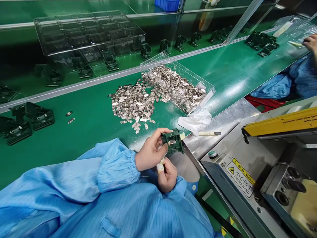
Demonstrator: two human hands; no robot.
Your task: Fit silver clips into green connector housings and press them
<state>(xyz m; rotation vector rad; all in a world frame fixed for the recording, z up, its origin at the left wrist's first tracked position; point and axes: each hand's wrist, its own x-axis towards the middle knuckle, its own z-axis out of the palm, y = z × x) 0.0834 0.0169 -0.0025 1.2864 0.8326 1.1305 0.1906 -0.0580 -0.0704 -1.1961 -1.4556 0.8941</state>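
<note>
My left hand (pixel 151 150) grips a dark green plastic part (pixel 175 142) by its left side, above the table's front edge. Just below it, my right hand (pixel 167 174) is closed round a white tool (pixel 160 167) with an orange mark, its upper end close to the green part. A loose pile of small metal pieces (pixel 133 102) lies on the green table (pixel 99 125) beyond my hands. More of these pieces fill a clear plastic box (pixel 209 96), which stands tilted in view behind the pile. A white cloth (pixel 195 121) lies right of the held part.
Dark green parts (pixel 39 115) sit at the left, others (pixel 262 43) at the far right. A clear tray (pixel 89 33) and a row of parts stand behind the rail. A machine with a warning label (pixel 240 177) is at the right. Another person's hand (pixel 310 43) shows top right.
</note>
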